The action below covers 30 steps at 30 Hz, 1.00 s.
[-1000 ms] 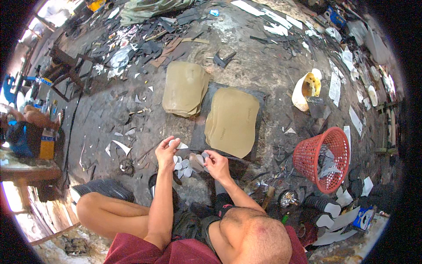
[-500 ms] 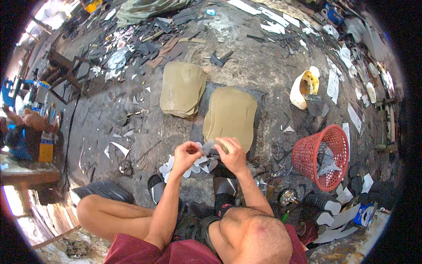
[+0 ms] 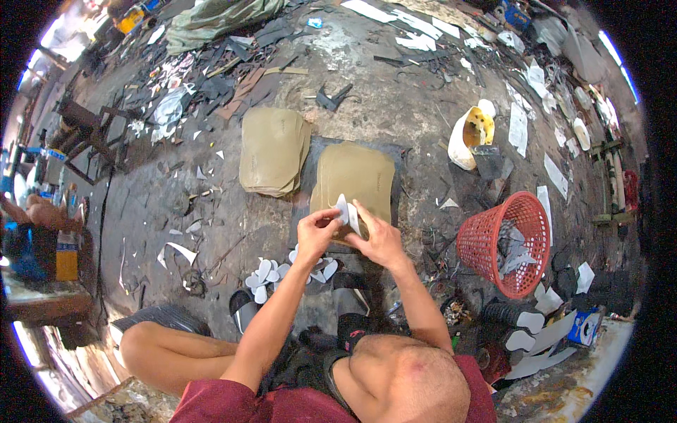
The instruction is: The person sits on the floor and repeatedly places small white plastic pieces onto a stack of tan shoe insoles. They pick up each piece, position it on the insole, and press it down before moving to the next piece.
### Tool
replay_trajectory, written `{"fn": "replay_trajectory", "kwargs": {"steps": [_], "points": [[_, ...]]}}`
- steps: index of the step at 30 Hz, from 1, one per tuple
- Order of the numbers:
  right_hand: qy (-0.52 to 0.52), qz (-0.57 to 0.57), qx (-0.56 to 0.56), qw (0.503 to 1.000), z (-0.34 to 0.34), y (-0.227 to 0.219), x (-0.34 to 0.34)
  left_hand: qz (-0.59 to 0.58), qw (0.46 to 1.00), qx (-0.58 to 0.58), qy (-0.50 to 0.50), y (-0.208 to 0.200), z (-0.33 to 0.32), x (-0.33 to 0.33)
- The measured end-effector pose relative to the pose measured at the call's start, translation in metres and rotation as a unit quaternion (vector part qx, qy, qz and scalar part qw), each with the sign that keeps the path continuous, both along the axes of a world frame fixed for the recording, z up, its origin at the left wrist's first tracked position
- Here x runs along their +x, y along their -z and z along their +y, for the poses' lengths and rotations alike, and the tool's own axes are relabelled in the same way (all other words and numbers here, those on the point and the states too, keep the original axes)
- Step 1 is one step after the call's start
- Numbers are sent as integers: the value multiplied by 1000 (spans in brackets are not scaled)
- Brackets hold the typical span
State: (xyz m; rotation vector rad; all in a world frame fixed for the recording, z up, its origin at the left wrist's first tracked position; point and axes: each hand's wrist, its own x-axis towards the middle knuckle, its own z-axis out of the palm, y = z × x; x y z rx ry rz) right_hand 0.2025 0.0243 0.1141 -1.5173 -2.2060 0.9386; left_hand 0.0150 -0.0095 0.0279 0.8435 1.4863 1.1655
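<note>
White pieces (image 3: pixel 342 209) in hand
Left grip (image 3: pixel 317 231) and right grip (image 3: pixel 381 242) each pinch one over the tan sheets' (image 3: pixel 356 169) near edge.

Pale cut-out pieces (image 3: pixel 343 209), thin and flat with rounded outlines, two visible in the hands.
One, greyish white and tapering, stands tilted in the fingers of the left hand (image 3: pixel 319 231); the other, whiter and narrow in view, is just beside it at the right hand (image 3: pixel 379 241). Both appear above the near part of a stack of olive-tan sheets (image 3: pixel 358 175); whether they touch it cannot be told.
</note>
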Motion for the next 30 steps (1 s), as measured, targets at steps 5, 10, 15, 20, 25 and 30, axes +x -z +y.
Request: {"fn": "replay_trajectory", "kwargs": {"steps": [5,10,15,20,25,30], "points": [[187,85,189,960,14,-25,18,171,981,-4,92,6,-5,-3],[22,-17,292,956,9,-12,25,480,845,202,124,11,-8,8],[-25,-38,254,966,-19,56,-6,528,810,200,160,17,-15,-3],[21,19,260,965,-13,83,-3,503,831,173,164,20,-13,-5],[38,6,210,977,-9,72,7,509,830,188,126,23,-12,2],[-40,-82,270,959,-11,73,-8,516,823,200,125,22,-17,1]]}}
